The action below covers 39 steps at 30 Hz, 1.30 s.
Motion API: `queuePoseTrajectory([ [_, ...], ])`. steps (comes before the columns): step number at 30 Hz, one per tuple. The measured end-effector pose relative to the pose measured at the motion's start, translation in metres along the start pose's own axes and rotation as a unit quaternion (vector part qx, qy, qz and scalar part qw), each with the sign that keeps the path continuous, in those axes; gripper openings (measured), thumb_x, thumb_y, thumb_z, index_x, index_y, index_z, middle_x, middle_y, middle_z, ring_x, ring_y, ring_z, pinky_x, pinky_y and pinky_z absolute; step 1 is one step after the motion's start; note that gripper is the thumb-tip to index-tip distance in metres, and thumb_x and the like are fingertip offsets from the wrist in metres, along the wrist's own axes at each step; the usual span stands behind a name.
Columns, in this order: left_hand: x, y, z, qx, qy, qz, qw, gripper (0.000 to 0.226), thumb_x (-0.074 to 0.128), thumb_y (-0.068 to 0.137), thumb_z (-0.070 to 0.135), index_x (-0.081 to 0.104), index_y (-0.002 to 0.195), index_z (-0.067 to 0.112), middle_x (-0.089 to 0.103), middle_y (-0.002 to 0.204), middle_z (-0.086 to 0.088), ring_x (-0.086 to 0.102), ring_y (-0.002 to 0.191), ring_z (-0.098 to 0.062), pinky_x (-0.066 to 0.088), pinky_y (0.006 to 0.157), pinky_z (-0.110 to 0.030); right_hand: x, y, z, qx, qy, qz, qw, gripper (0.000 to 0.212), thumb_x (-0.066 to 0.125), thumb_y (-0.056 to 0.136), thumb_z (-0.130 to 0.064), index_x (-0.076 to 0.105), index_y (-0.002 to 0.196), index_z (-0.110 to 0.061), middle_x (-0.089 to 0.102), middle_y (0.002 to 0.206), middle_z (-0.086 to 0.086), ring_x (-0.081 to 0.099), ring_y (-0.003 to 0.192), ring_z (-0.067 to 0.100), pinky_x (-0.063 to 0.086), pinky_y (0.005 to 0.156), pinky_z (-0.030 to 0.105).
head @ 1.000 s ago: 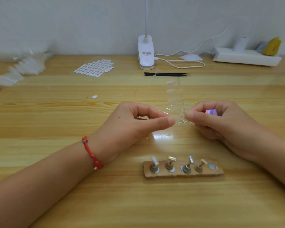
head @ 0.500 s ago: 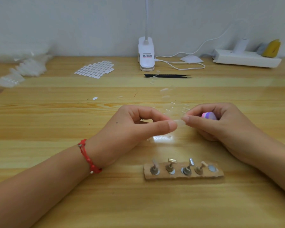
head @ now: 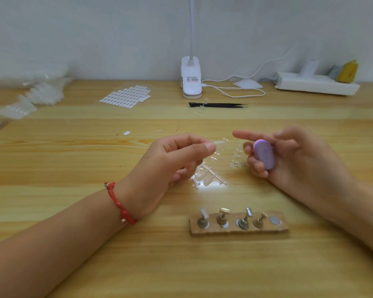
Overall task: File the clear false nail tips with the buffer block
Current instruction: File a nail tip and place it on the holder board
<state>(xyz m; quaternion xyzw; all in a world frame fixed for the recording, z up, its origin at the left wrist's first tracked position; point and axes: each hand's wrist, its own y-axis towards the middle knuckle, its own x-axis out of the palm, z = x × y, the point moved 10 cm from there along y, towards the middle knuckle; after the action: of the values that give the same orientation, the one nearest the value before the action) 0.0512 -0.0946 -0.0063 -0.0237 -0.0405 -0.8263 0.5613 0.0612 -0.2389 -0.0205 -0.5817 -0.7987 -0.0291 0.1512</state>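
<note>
Clear nail tip [head: 219, 144] pinched by left hand [head: 170, 164], lilac oval buffer block [head: 264, 154] curled in right hand [head: 293, 160]

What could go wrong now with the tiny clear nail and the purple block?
1. The left hand pinches the clear nail tip by one end only. Filing might flick it away, and clear plastic would be hard to spot on the wooden table.
2. The right hand holds the buffer block with its forefinger straight, so the block may slip.
</note>
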Motion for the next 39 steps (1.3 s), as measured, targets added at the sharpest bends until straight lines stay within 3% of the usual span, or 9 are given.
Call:
queuePoseTrajectory([
  [2, 0.001, 0.000, -0.001, 0.002, 0.006, -0.002, 1.000, 0.007, 0.067, 0.075, 0.025, 0.068, 0.069, 0.022, 0.041, 0.051, 0.010, 0.026, 0.040, -0.003, 0.022, 0.042, -0.013, 0.006, -0.003, 0.000, 0.006, 0.068, -0.027, 0.997, 0.052, 0.041, 0.070, -0.020, 0.074, 0.105, -0.002, 0.051, 0.078, 0.005, 0.046, 0.061, 0.014, 0.043, 0.056, 0.022],
  [5, 0.004, 0.000, 0.000, 0.007, 0.028, -0.002, 1.000, 0.010, 0.070, 0.077, 0.027, 0.066, 0.077, 0.018, 0.045, 0.052, 0.012, 0.028, 0.039, -0.001, 0.024, 0.043, -0.012, 0.017, -0.006, 0.003, 0.006, 0.103, -0.054, 0.993, 0.045, 0.043, 0.075, -0.012, 0.071, 0.109, -0.001, 0.051, 0.078, 0.006, 0.051, 0.064, 0.015, 0.050, 0.058, 0.023],
  [8, 0.004, 0.000, 0.000, 0.011, 0.042, 0.012, 0.999, 0.013, 0.058, 0.081, 0.027, 0.062, 0.083, 0.015, 0.045, 0.050, 0.013, 0.028, 0.039, -0.001, 0.023, 0.045, -0.014, 0.021, -0.007, 0.011, 0.008, 0.080, -0.060, 0.995, 0.033, 0.054, 0.084, -0.012, 0.071, 0.112, -0.003, 0.059, 0.087, 0.007, 0.061, 0.076, 0.016, 0.055, 0.072, 0.026],
  [10, 0.005, -0.001, -0.001, 0.010, 0.055, 0.014, 0.998, 0.011, 0.055, 0.087, 0.024, 0.061, 0.084, 0.015, 0.044, 0.047, 0.013, 0.028, 0.040, -0.002, 0.023, 0.046, -0.015, 0.019, -0.008, 0.014, 0.010, 0.064, -0.046, 0.997, 0.033, 0.061, 0.080, -0.013, 0.073, 0.110, -0.006, 0.068, 0.091, 0.010, 0.068, 0.083, 0.018, 0.057, 0.078, 0.028],
  [14, 0.008, -0.001, -0.001, 0.007, 0.065, 0.001, 0.998, 0.014, 0.052, 0.091, 0.020, 0.062, 0.083, 0.014, 0.044, 0.052, 0.012, 0.028, 0.041, -0.003, 0.023, 0.044, -0.013, 0.018, -0.009, 0.011, -0.011, 0.028, -0.021, 0.999, 0.033, 0.066, 0.075, -0.014, 0.075, 0.106, -0.010, 0.074, 0.101, 0.017, 0.071, 0.100, 0.023, 0.056, 0.077, 0.023],
  [21, 0.011, -0.001, -0.003, -0.009, 0.066, -0.031, 0.997, 0.014, 0.050, 0.092, 0.015, 0.058, 0.082, 0.009, 0.034, 0.047, 0.012, 0.026, 0.038, -0.002, 0.023, 0.041, -0.011, 0.025, -0.013, 0.005, -0.054, -0.045, -0.015, 0.997, 0.038, 0.073, 0.065, -0.023, 0.077, 0.103, -0.017, 0.072, 0.084, 0.007, 0.064, 0.064, 0.014, 0.054, 0.062, 0.021],
  [39, 0.019, 0.000, -0.006, -0.023, 0.066, -0.059, 0.996, 0.022, 0.045, 0.095, 0.008, 0.055, 0.075, 0.010, 0.026, 0.043, 0.014, 0.018, 0.037, -0.002, 0.018, 0.037, -0.013, 0.025, -0.013, 0.008, -0.026, -0.038, -0.011, 0.999, 0.039, 0.072, 0.064, -0.023, 0.076, 0.102, -0.014, 0.074, 0.085, 0.013, 0.067, 0.067, 0.013, 0.054, 0.061, 0.020],
])
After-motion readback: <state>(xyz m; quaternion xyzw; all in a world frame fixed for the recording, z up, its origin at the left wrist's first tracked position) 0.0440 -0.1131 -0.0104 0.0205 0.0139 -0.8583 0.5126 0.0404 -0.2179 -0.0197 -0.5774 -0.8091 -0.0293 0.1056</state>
